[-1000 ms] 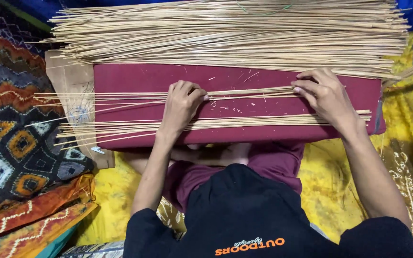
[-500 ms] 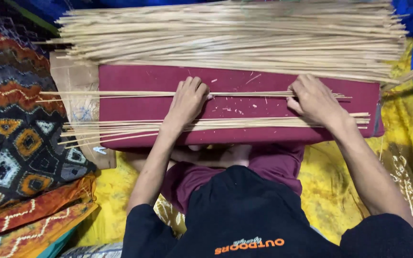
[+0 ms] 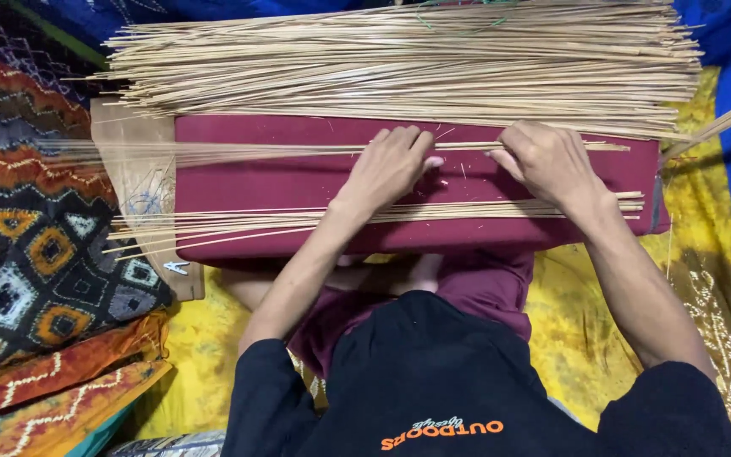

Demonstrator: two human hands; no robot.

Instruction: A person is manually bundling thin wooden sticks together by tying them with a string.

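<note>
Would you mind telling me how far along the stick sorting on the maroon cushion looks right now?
Done, it seems: a thin row of sticks lies along the near edge of the maroon cushion. In hand: the left hand and right hand press a few sticks on the cushion's far part. Left: the big pile of sticks beyond the cushion, far larger than the near row.

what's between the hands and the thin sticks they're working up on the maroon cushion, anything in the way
Nothing visible. The left hand and right hand both rest directly on the few thin sticks lying across the maroon cushion. The big stick pile lies just beyond them, a smaller bunch nearer the body.
</note>
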